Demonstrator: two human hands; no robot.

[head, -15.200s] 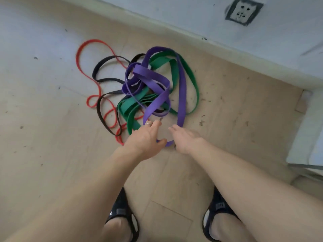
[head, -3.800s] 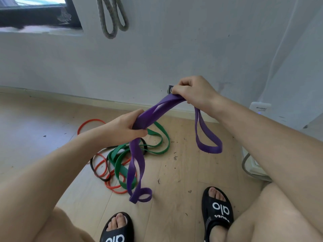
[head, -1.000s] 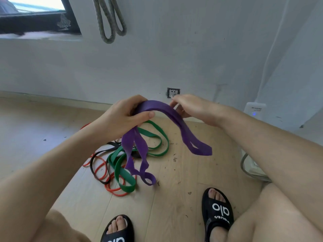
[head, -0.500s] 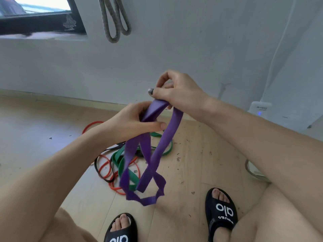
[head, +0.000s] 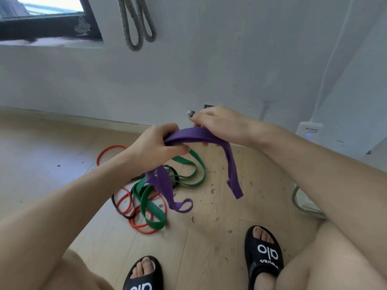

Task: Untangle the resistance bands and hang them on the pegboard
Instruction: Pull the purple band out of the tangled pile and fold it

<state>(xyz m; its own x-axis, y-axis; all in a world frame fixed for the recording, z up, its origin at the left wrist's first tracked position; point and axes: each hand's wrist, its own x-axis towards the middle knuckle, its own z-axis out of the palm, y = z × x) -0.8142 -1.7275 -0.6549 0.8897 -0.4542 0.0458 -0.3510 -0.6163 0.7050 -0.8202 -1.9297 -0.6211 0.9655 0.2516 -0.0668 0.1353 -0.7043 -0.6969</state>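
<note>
Now untangling: left hand [head: 156, 146] and right hand [head: 217, 124] both grip purple band [head: 194, 135]; twist probably remains; next straighten loop.

A wide purple band [head: 196, 133] arches in the air, both ends drooping. Below it, green [head: 150, 208], red [head: 138, 223] and black [head: 117, 208] bands lie tangled on the floor.

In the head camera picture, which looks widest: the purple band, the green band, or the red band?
Widest to thinnest:
1. purple band, though it is held up nearer the camera, so partly unsure
2. green band
3. red band, clearly the thinnest
</note>
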